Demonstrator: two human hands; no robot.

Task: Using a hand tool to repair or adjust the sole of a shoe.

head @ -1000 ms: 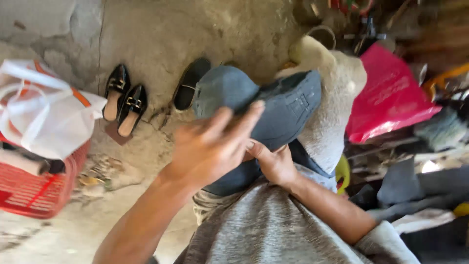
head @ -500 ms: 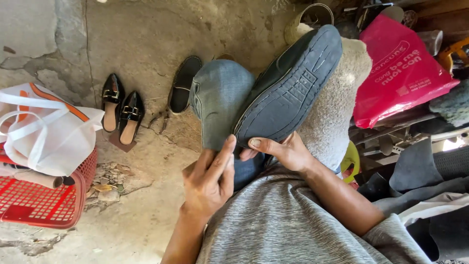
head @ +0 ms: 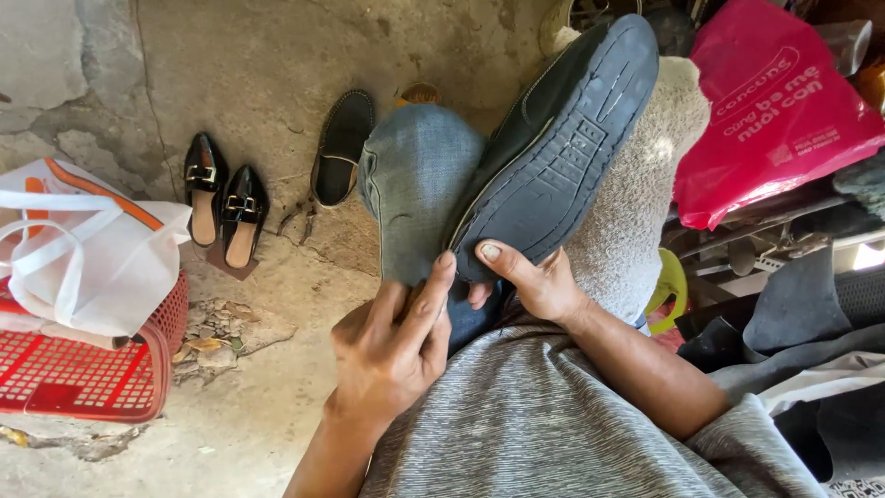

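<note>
Both hands on a dark shoe (head: 562,148) propped sole-up on the person's denim-clad knee (head: 415,184).

Right hand (head: 539,281) grips the heel end of the shoe, thumb pressed on the grey sole, fingers wrapped underneath. Left hand (head: 392,346) lies loose beside that heel, fingers stretched up, fingertips touching the sole edge and the denim, not clenched. Left of the shoe, on the concrete floor (head: 277,55): one dark slip-on (head: 343,146), then a pair of black buckled mules (head: 224,203), further left a white bag (head: 83,254) on a red basket (head: 88,369). Right of the shoe: beige towel (head: 636,194), pink plastic bag (head: 770,106).
</note>
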